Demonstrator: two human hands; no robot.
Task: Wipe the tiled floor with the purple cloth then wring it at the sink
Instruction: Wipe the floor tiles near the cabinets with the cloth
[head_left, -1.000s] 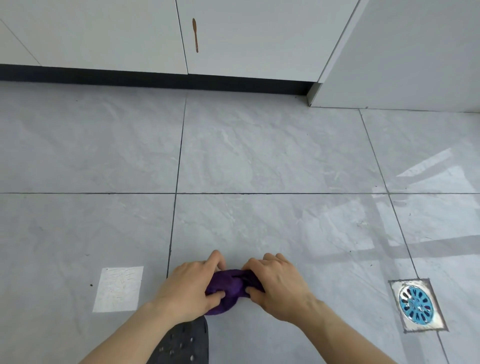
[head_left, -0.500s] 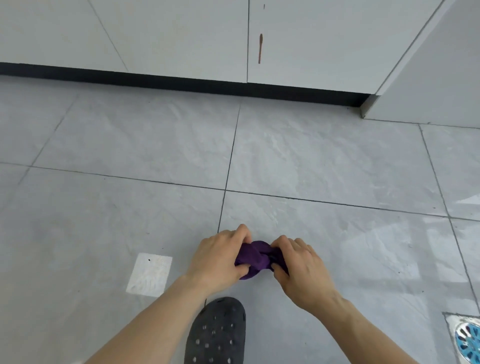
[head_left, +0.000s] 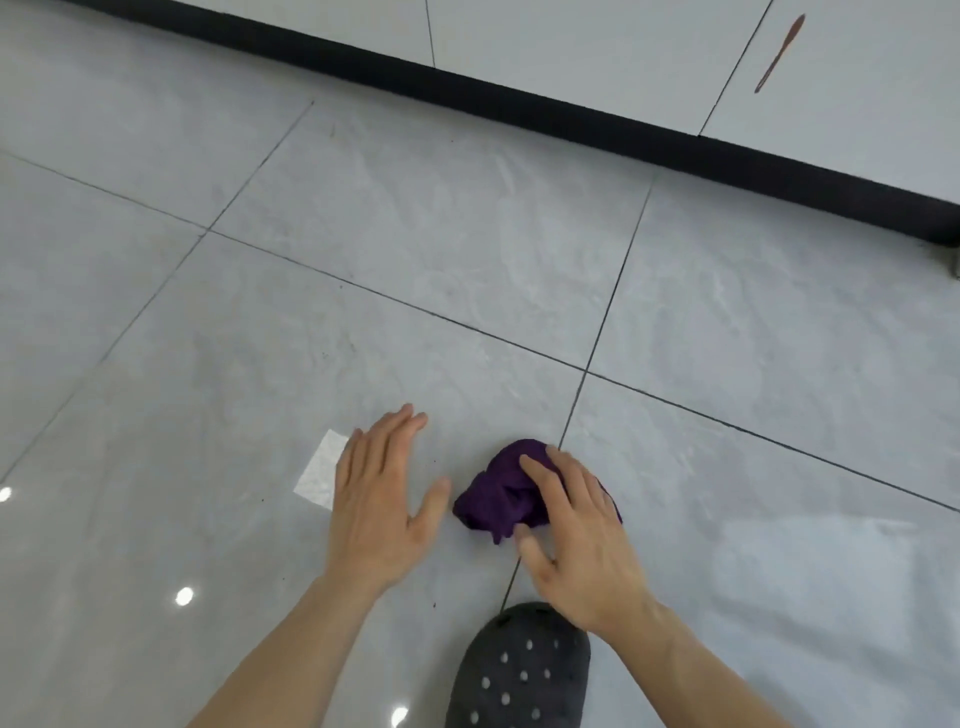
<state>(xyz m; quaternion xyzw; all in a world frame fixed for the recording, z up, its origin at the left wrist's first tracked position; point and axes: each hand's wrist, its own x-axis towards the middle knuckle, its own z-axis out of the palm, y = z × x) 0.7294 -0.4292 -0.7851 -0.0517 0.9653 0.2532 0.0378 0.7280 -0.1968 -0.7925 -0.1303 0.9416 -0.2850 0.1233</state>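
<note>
Head view, looking down. The tiled floor (head_left: 467, 249) fills the frame: large pale grey tiles with dark grout lines, glossy enough to mirror ceiling lights at lower left. A black plinth (head_left: 571, 111) runs diagonally across the top beneath pale cabinet fronts (head_left: 571, 41), one of which bears a slim brown handle (head_left: 779, 52). A dark perforated clog (head_left: 519, 670) stands at the bottom edge, just behind the hands. A pale rough square patch (head_left: 322, 470) on the tile lies partly under the left hand's fingers.

The left hand (head_left: 379, 499) is spread flat, palm down, fingers released and holding nothing; its thumb tip is just beside the cloth's left edge but apart from it. The right hand (head_left: 576, 540) lies on top of the purple cloth (head_left: 498, 499), fingers curved over the bundle and pressing it to the floor, thumb at its near edge; a pressing hold, judged, rather than a lifted grasp.

The cloth is a crumpled wad resting on the floor across a grout line, with no clear long axis. It lies under and ahead of the right fingers, to the right of the left hand. The right hand is therefore placed to drive the next wiping stroke. No sink is visible, so wringing appears some way off.
</note>
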